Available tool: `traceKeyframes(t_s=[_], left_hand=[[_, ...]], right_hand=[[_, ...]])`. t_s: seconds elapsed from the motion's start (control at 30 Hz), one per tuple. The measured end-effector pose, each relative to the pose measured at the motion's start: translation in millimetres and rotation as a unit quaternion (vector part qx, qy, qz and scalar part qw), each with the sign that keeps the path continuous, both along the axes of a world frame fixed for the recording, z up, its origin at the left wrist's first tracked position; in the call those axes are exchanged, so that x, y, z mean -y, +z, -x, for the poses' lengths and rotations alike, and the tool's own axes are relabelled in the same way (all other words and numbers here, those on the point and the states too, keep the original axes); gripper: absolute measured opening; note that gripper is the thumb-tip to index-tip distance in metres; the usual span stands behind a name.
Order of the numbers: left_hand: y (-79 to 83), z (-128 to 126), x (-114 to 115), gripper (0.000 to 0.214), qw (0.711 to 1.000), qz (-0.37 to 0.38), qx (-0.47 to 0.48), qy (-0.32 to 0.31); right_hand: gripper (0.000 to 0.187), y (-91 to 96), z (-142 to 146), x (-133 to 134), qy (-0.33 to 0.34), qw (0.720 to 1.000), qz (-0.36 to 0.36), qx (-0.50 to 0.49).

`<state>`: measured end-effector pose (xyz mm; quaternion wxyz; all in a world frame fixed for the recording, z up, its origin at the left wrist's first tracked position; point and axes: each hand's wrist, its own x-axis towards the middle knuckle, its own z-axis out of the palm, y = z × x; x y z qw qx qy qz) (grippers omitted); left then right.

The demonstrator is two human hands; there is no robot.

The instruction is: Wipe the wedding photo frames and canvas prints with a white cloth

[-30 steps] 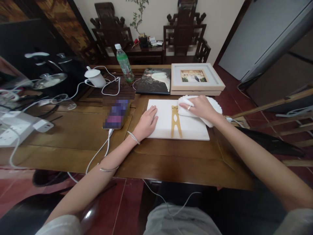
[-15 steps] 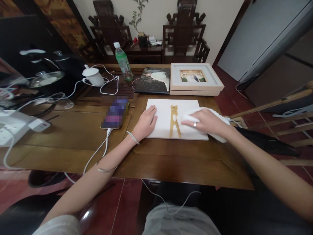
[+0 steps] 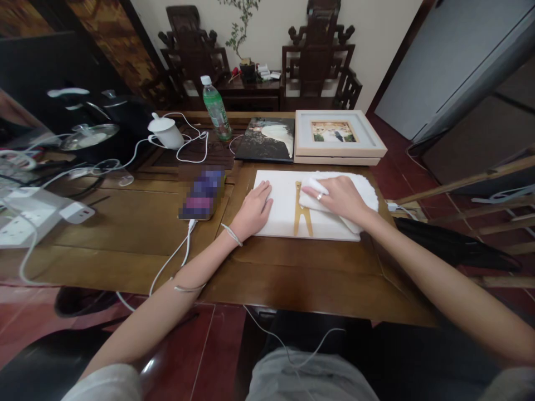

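A white board [image 3: 276, 214] with a tan long-legged animal figure [image 3: 297, 220] on it lies flat on the wooden table [image 3: 267, 278]. My left hand [image 3: 254, 209] rests flat on the board's left edge, fingers stretched out and holding nothing. In my right hand [image 3: 339, 196] a white cloth [image 3: 365, 186] is bunched up, pressed on the right part of the board. The cloth's front end covers part of the figure's upper body. Its loose part spreads behind my fingers toward the board's right edge.
Behind the board lie a dark photo panel [image 3: 267, 139] and a pale wooden picture frame [image 3: 368, 133]. To the left are a charging phone [image 3: 203, 195], a green-labelled bottle [image 3: 216, 111], a lidded white cup [image 3: 166, 132], a pot [image 3: 90, 142] and a white power strip [image 3: 31, 217] with cables.
My right hand has moved left with the cloth, from beside the figure onto its upper part. My left hand stays on the board's left edge. The whole view has shifted slightly.
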<state>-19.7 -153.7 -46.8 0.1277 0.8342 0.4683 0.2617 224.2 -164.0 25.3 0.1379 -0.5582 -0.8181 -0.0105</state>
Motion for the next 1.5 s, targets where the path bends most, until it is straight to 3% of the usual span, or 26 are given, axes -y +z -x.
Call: traceKeyframes(t_s=[0.17,0.27,0.4,0.6,0.67,0.73,0.87,1.07,1.17,1.27,1.5], left_hand=[[-0.2,-1,0,0.046,1.0,-0.002,-0.003,0.003],[-0.1,-1,0,0.045,1.0,-0.002,-0.002,0.002],[0.1,-1,0,0.045,1.0,0.0,-0.003,0.001],[-0.4,0,-1,0.045,1.0,0.003,-0.005,0.0],[-0.4,0,-1,0.045,1.0,0.004,-0.004,0.0],[-0.2,0,-2,0.045,1.0,0.004,-0.001,-0.001],[-0.2,0,-2,0.046,1.0,0.005,-0.003,-0.009],[-2.4,0,-1,0.044,1.0,-0.004,0.005,-0.001],[-1.2,0,-1,0.045,1.0,0.0,0.0,-0.002],[1.1,0,0,0.044,1.0,0.002,-0.006,-0.003],[1.5,1,0,0.045,1.0,0.008,-0.002,-0.007]], right_hand=[[0.053,5.1,-11,70,0.128,0.991,0.045,0.016],[0.053,9.1,-18,81,0.195,0.978,0.074,-0.01],[0.05,11.0,-24,46,0.186,0.977,0.094,-0.041],[0.051,4.7,-5,-44,-0.021,0.998,0.013,-0.051],[0.049,3.8,10,-58,-0.071,0.996,-0.005,-0.049],[0.048,3.4,25,-58,-0.068,0.996,-0.01,-0.047],[0.054,1.8,44,-19,-0.004,1.0,-0.008,-0.017],[0.065,-0.9,40,64,0.104,0.994,0.027,0.022],[0.068,-2.0,36,77,0.135,0.99,0.022,0.03],[0.067,-1.7,38,60,0.12,0.992,0.019,0.042],[0.057,4.4,50,-35,0.034,0.999,0.002,0.027]])
